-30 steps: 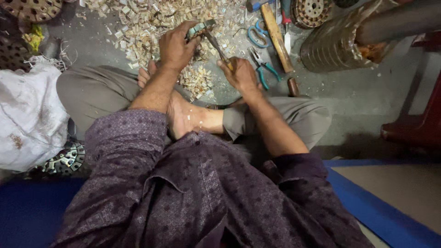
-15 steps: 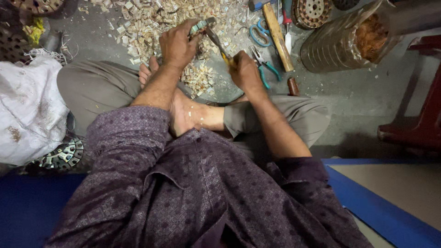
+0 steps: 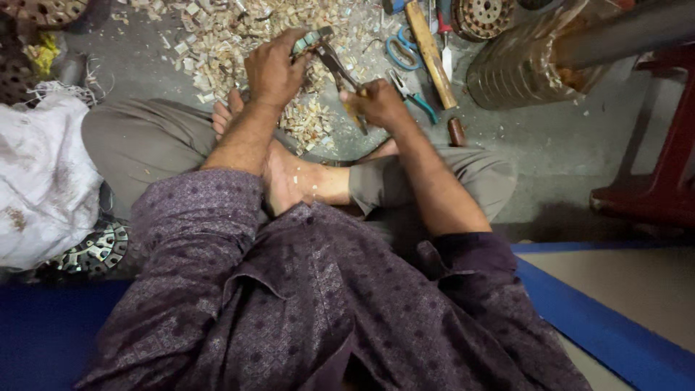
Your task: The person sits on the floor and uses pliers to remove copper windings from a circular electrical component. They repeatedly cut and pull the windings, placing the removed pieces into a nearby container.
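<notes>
1. Your left hand [image 3: 274, 69] is closed around a small greenish metal piece [image 3: 310, 41], holding it up over the pile of pale scraps [image 3: 239, 32] on the floor [image 3: 550, 145].
2. Your right hand [image 3: 378, 103] grips the handles of a pair of pliers [image 3: 339, 69]; the jaws reach up to the metal piece and touch it.
3. You sit cross-legged, with a bare foot [image 3: 289, 177] below your hands and more scraps just beside it.
4. To the right of your right hand lie teal-handled pliers [image 3: 414, 98], blue-handled scissors [image 3: 399, 49] and a wooden-handled hammer [image 3: 431, 43], close together on the floor.
5. A ribbed, cylinder-shaped metal part [image 3: 521, 61] stands farther right, near a dark red stool [image 3: 651, 166].
6. A white sack [image 3: 40, 181] lies at your left.
</notes>
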